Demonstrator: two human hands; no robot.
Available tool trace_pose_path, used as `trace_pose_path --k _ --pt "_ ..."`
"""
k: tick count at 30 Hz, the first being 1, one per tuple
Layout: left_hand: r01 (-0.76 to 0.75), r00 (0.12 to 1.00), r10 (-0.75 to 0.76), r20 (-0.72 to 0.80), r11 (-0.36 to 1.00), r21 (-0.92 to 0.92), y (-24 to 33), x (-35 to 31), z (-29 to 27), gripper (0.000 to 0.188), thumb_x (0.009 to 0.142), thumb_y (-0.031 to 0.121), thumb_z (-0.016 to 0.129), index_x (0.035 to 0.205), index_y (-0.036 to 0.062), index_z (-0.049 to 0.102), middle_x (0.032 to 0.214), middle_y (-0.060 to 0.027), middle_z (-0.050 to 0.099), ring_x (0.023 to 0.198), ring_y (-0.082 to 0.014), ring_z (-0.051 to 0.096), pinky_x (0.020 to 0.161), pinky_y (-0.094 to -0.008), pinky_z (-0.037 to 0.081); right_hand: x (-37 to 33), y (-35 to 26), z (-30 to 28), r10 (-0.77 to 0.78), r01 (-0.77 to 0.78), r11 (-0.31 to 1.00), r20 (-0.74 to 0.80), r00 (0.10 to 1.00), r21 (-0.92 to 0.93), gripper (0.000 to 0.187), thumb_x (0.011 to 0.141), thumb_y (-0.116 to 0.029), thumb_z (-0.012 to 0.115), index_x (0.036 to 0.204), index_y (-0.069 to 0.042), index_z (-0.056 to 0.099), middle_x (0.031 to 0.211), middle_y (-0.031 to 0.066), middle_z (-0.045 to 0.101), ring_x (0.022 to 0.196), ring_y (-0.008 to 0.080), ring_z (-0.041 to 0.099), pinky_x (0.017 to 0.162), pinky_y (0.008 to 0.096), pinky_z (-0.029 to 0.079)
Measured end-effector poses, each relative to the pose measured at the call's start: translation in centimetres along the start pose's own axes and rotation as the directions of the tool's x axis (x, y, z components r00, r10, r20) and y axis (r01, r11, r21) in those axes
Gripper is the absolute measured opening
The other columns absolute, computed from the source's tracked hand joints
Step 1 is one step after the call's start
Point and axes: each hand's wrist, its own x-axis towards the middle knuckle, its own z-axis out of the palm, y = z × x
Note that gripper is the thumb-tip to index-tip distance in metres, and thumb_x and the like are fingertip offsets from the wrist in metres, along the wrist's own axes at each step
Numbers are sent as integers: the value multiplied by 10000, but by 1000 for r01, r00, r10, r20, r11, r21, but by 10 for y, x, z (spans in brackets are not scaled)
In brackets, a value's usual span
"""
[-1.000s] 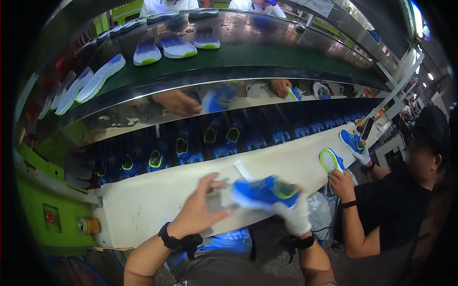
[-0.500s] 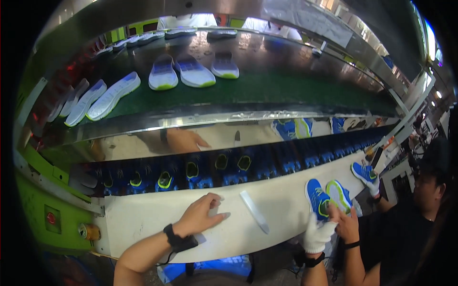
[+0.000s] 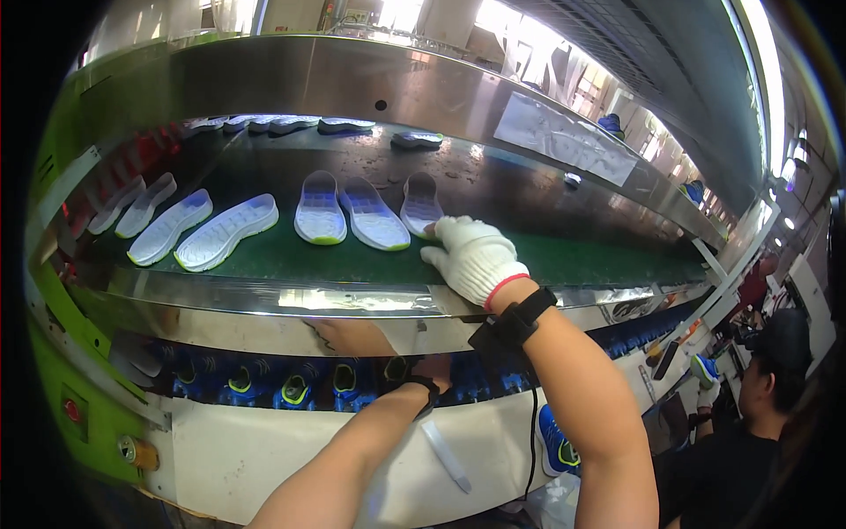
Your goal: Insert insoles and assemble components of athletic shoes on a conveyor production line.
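Nearest the camera, at six o'clock, a pale work surface [image 3: 264, 450] is seen with a flat white strip [image 3: 445, 454] lying on it and a blue shoe with lime trim [image 3: 555, 445] at its right end. Just above, the left hand [image 3: 432, 375] is reached under the steel ledge toward a row of blue shoes [image 3: 291, 388]; its fingers are hidden, so whether anything is gripped cannot be told. Another person's bare hand [image 3: 352, 335] is noted across that lower level. Higher, toward twelve o'clock, the white-gloved right hand [image 3: 471, 256] is laid on the green belt [image 3: 573, 260], fingers spread and open, nothing clasped, fingertips touching the heel of a white sole [image 3: 421, 204]. That sole lies rightmost of three side by side, at the belt's middle, tread up. It is judged light, foam-like and bendable, not fragile, with ribbed tread giving the glove purchase; a pinch across the heel edge looks best. Further soles [image 3: 227, 231] are ranged at ten o'clock. A seated co-worker in black [image 3: 749, 441] is noted at four o'clock.
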Motion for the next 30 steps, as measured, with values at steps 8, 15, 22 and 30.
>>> trace_pose_path --k 8,15,22,30 --pt "-191 981 183 -66 971 -140 -11 -58 -46 666 739 184 712 1351 61 483 1174 -249 646 1094 -431 628 916 -461 523 -32 8 10 -148 196 980 -526 838 36 149 899 -144 614 942 -14 674 928 213 679 832 379 669 745 456 548" --pt "-444 849 492 193 862 -244 -69 -274 -117 655 768 131 783 1332 89 452 1140 -212 633 1070 -423 618 910 -480 506 -196 -23 -38 153 363 845 -828 540 393 122 927 -60 638 1033 -2 624 883 73 672 736 173 617 669 322 508" --pt "-521 850 520 89 800 297 -121 -399 -90 523 817 67 624 1331 83 531 1238 -171 589 1171 -357 570 971 -453 486 -267 -74 104 2 110 845 -209 978 523 154 939 -73 587 1077 -22 631 861 127 667 737 271 664 685 361 532" --pt "-446 836 546 -45 725 525 -93 -404 -28 677 810 393 675 1318 -24 513 1397 -191 524 1337 -305 469 1148 -416 337 -286 -145 200 604 22 -51 13 797 998 253 1004 -171 532 1135 21 632 938 103 702 798 165 670 736 319 553"
